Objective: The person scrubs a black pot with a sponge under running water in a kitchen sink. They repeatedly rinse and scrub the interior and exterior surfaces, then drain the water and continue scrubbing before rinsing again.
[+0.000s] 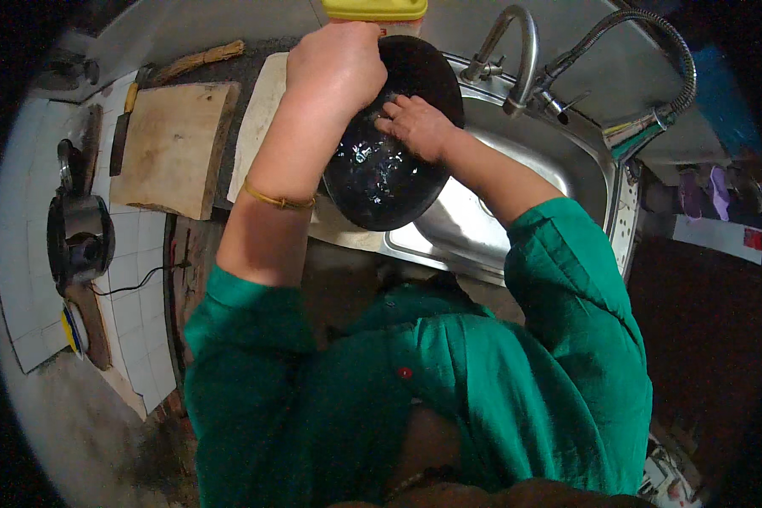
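A large dark, glossy round vessel (394,184), perhaps a wok or pot, is tilted over the left rim of a stainless steel sink (476,222). Its wet surface shines. At its upper left edge is my left hand (340,60), fingers bent down around the rim, with a yellow bangle on the wrist. My right hand (417,127) lies against the dark surface with its fingers curled; whether it holds something small is hidden. Above the sink's back edge stand a curved metal faucet (527,57) and a second tap with a flexible metal hose (682,63).
On the left are a thick wooden cutting board (165,149), a knife (120,143) beside it and a straw whisk (206,60). A yellow-lidded container (374,7) stands behind the vessel. A pale board (257,120) lies left of it. A dark pan (79,235) sits far left.
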`<state>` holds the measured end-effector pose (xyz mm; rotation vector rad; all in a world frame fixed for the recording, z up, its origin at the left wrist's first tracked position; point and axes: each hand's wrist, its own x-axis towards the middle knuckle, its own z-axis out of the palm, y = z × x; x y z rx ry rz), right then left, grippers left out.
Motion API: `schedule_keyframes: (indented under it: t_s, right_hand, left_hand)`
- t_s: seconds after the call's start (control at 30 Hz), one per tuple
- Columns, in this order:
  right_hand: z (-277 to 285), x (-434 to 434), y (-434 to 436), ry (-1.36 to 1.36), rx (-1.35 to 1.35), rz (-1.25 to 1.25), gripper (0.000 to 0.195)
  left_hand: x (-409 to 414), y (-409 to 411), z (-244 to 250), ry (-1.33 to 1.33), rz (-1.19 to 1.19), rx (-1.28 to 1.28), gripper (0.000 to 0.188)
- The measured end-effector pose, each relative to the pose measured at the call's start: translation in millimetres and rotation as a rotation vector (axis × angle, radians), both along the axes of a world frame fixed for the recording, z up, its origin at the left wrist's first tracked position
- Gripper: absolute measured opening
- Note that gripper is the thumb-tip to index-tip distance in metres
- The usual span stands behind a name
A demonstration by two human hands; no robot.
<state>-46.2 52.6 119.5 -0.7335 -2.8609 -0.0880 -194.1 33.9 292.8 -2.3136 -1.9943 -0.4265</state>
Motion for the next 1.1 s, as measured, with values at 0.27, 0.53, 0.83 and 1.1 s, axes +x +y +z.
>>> schedule_keyframes:
  t_s: [0.27,0.53,0.83,1.1]
  right_hand:
    - [10.9,0.5,-16.0,-0.120,-0.175,-0.081,0.029]
    - [22.8,-9.3,-52.7,-0.164,-0.656,-0.146,0.038]
    - [8.6,-5.2,-60.6,0.064,-0.917,0.108,0.049]
    - [-6.2,3.9,-26.2,-0.007,-0.466,-0.025,0.031]
  left_hand:
    - [17.1,3.8,4.4,0.093,0.072,-0.045,0.028]
    - [17.1,7.2,6.1,0.116,0.154,-0.060,0.024]
    - [43.5,8.1,10.0,0.169,0.148,-0.075,0.023]
    - [43.4,1.0,8.8,0.173,0.098,-0.018,0.023]
